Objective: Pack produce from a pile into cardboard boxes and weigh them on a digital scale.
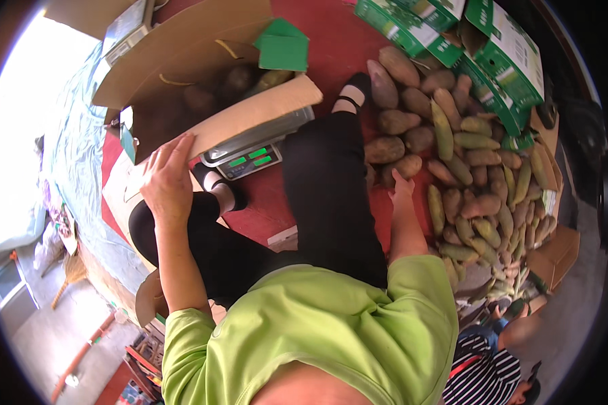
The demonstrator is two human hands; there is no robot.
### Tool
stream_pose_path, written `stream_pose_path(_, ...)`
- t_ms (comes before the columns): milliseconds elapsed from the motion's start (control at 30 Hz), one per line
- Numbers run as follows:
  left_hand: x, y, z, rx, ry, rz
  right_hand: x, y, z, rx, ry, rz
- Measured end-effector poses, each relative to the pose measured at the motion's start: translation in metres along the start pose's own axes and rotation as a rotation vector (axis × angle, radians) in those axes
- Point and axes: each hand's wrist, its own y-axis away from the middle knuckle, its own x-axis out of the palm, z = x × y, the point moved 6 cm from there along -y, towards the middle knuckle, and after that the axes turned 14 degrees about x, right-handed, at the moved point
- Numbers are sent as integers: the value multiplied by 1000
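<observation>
In front of me on the left, an open cardboard box [250, 108] stands on a digital scale [255, 160] with lit green digits. Several tubers lie in its shadowed inside. My left hand [167, 181] has its fingers closed over the near corner of the box flap; its thumb is hard to see. To the right, my right hand [402, 189] reaches down with its fingertips on a brown sweet potato [407, 165] at the near-left edge of a pile. Its fingers are partly hidden beneath the tuber.
A large pile of brown and greenish tubers [483, 158] spreads over the red floor covering [263, 219] on the right. Green and white cartons [513, 57] stand behind it. Pale plastic sheeting [74, 152] lies at the left. Another person in a striped shirt [483, 364] is at lower right.
</observation>
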Motion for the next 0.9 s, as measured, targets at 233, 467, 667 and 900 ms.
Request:
stream_pose_path(233,3,-5,-2,65,-18,-30,-12,-46,7,-159,-200,5)
stream_pose_path(467,-3,6,5,54,-43,-2,-7,25,7,190,-198,240)
stream_pose_path(667,-1,6,5,66,-16,-10,-21,49,9,234,-364,375)
stream_pose_path(900,-3,10,8,60,3,-14,13,231,134,-509,71,625)
